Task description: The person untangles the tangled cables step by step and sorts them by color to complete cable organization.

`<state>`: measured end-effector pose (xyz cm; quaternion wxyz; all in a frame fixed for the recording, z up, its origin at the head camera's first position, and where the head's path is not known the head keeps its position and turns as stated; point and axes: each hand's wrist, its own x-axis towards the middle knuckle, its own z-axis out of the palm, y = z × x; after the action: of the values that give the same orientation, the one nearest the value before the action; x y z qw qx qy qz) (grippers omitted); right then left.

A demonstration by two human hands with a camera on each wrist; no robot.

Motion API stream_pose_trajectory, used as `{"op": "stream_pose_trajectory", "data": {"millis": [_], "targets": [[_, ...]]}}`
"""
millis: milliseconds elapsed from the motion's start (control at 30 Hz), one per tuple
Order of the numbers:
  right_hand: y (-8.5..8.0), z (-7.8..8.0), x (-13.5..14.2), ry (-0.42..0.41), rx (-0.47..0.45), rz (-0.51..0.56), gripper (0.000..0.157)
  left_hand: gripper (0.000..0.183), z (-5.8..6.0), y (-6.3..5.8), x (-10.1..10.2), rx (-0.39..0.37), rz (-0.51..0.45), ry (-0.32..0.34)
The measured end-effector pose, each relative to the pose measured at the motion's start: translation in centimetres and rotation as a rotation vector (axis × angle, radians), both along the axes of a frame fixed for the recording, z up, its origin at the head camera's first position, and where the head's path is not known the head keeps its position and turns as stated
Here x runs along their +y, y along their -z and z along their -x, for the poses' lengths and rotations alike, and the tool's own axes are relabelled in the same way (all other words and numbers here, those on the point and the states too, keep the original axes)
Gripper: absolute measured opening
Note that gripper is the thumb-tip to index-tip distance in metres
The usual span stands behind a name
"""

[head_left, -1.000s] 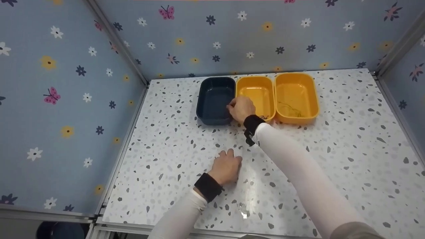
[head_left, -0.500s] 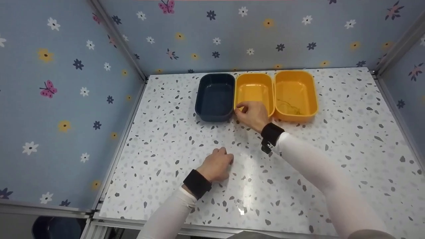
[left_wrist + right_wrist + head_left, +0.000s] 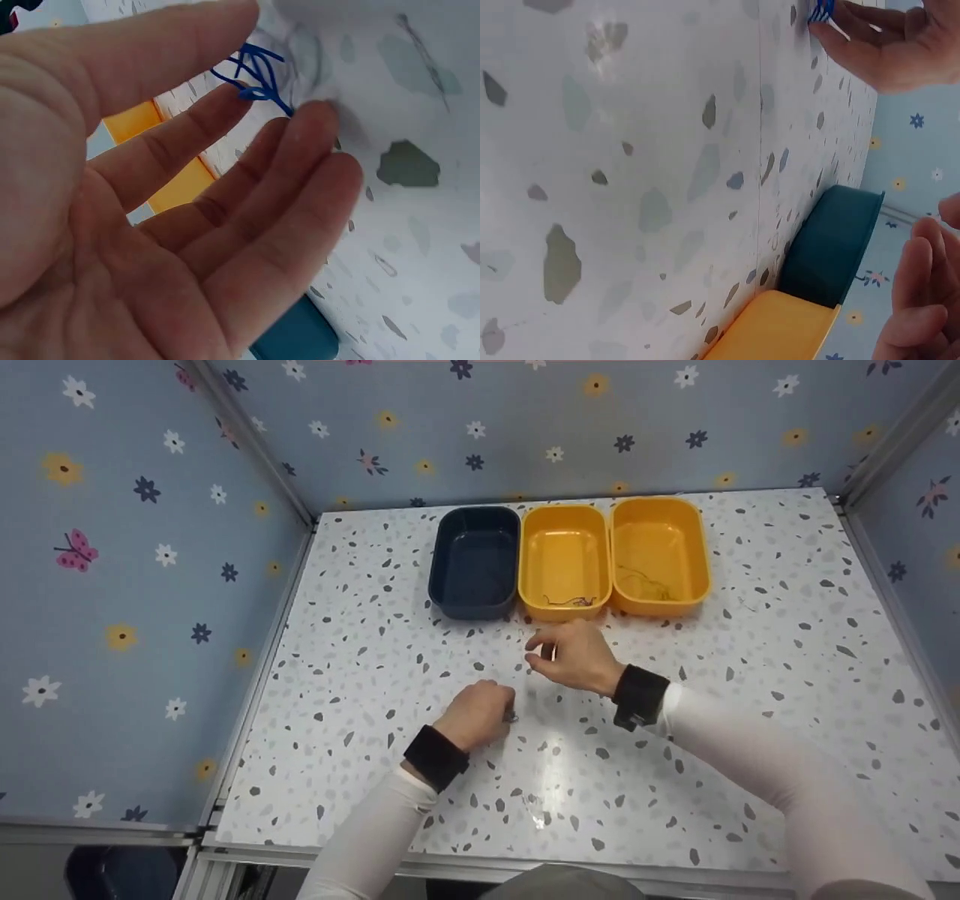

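In the head view my left hand (image 3: 474,712) is low over the speckled tabletop, left of centre. Thin blue wire-like strands (image 3: 264,81), looped and bunched, are pinched at its thumb and fingertips in the left wrist view. The right wrist view shows the same blue bunch (image 3: 821,10) at the left fingertips. My right hand (image 3: 576,657) hovers in front of the middle box, thumb and forefinger apart, with nothing seen between them. A dark thin strand (image 3: 579,601) lies in the middle yellow box (image 3: 564,615), and a yellow-green strand (image 3: 656,588) in the right yellow box (image 3: 661,608).
A dark blue box (image 3: 472,612) stands left of the two yellow ones, side by side along the back. Flower-patterned panels (image 3: 480,431) enclose the table (image 3: 360,675) at the back and sides. Another dark container (image 3: 124,874) sits below the front left corner.
My right hand has drawn back from between the dark blue and middle boxes towards my left hand. The left hand has shifted slightly left, and the head view has tilted down.
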<state>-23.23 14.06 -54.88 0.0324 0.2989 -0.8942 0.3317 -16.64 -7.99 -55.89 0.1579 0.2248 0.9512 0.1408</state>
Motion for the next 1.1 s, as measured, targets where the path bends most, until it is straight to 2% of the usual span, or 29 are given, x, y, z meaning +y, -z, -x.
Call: {"op": "stream_pose_trajectory", "data": {"millis": [200, 333, 533, 700, 867, 1100], "targets": [[0.7, -1.4, 0.0, -0.162, -0.093, -0.105, 0.015, 0.008, 0.7, 0.5, 0.6, -0.001, -0.118, 0.017], [1.0, -1.9, 0.2, -0.226, -0.141, -0.138, 0.012, 0.011, 0.9, 0.5, 0.7, 0.014, -0.184, 0.032], [1.7, -2.2, 0.9, -0.237, -0.237, -0.123, 0.018, 0.011, 0.9, 0.7, 1.1, 0.030, -0.276, 0.058], [2.0, -2.3, 1.4, -0.250, -0.282, -0.119, 0.013, 0.012, 0.8, 0.8, 1.4, 0.062, -0.328, 0.060], [2.0, -2.4, 1.7, -0.229, -0.291, -0.128, 0.011, 0.009, 0.8, 0.8, 1.6, 0.103, -0.388, 0.056], [1.4, -2.2, 2.1, -0.178, -0.239, -0.060, 0.015, 0.005, 0.8, 1.1, 1.8, 0.122, -0.402, 0.061]]}}
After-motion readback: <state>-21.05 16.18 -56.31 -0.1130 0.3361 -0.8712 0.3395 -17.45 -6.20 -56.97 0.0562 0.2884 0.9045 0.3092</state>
